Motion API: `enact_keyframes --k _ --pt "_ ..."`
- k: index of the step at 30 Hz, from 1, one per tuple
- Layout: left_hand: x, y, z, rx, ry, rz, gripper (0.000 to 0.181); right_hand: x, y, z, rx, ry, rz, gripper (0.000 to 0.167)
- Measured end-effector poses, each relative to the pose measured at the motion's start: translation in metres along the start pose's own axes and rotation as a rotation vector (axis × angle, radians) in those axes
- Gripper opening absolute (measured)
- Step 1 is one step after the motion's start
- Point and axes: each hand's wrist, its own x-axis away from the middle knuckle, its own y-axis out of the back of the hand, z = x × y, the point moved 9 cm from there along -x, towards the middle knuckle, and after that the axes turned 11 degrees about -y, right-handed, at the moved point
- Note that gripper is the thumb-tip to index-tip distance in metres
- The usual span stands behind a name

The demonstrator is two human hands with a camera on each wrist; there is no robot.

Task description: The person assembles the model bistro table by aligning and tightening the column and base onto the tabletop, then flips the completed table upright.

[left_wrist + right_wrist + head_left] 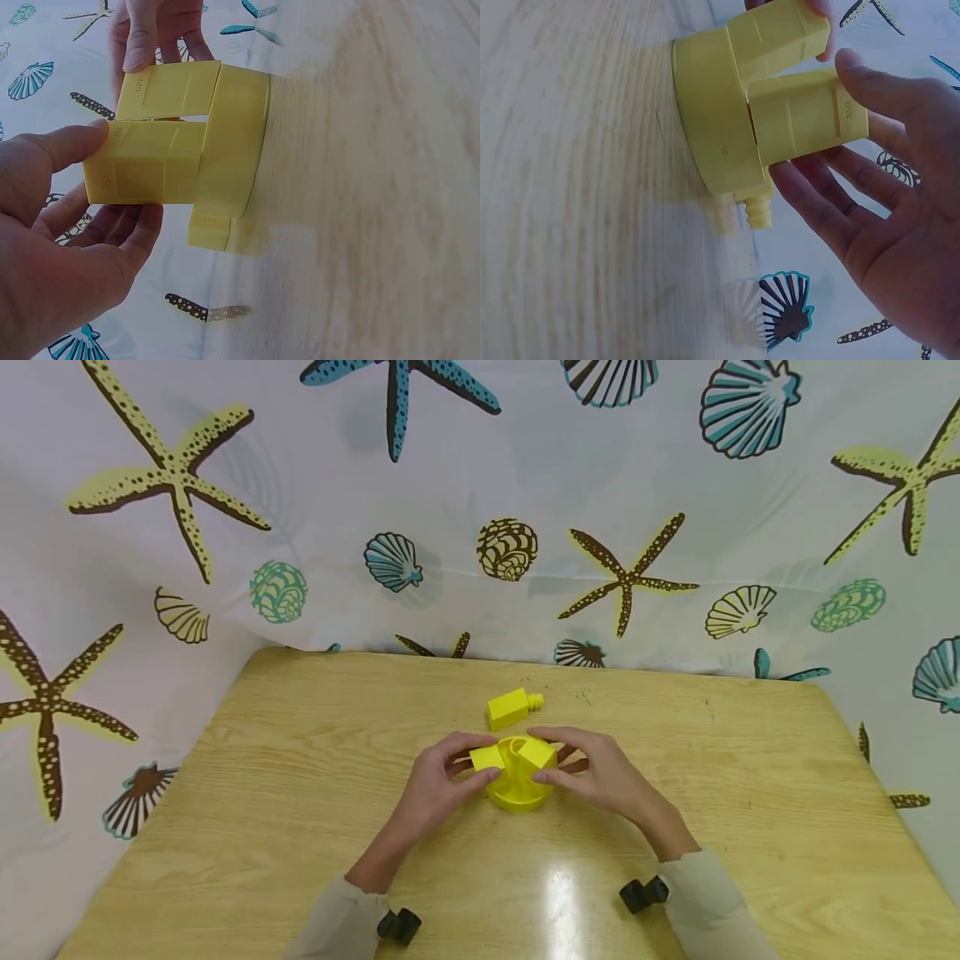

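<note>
A round yellow base [519, 797] sits on the table with two yellow blocks standing up in it. My left hand [438, 785] grips the left block [487, 758] between thumb and fingers. The right block [537, 752] is held the same way by my right hand [600, 772]. In the left wrist view the left block [142, 163] meets the base [238, 139], its outer end in my left hand [67, 225]. The right wrist view has my right hand [900, 180] around the right block [806, 116], beside the base [712, 112].
Behind the base a yellow bottle-shaped piece [507, 708] with a ridged neck lies on its side. The wooden table [315, 735] reaches back to a white cloth [450, 485] printed with starfish and shells. Black wrist devices [399, 927] sit at both sleeves.
</note>
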Motion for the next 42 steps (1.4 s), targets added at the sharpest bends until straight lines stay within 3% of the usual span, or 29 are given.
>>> enact_keyframes --k 4,10,19,24,30,42 --pt "0.0 -0.001 -0.001 0.002 -0.006 0.003 0.039 0.002 0.002 -0.001 -0.005 -0.005 0.029 0.054" --pt "0.0 -0.002 0.001 0.017 0.006 0.006 0.039 0.004 0.008 -0.003 0.028 -0.019 0.0 0.048" --pt "0.003 -0.001 0.002 0.025 0.019 -0.003 0.037 0.01 0.011 -0.007 -0.138 -0.051 -0.033 0.042" --pt "0.002 -0.002 0.002 0.034 0.005 0.003 0.039 0.014 0.014 -0.012 -0.133 -0.076 -0.077 0.044" --pt "0.001 -0.003 0.003 0.029 -0.004 0.003 0.04 0.016 0.008 -0.011 -0.089 -0.023 -0.066 0.055" --pt "0.0 -0.003 0.006 0.018 0.008 -0.001 0.04 0.024 0.018 -0.013 -0.07 -0.027 -0.137 0.044"
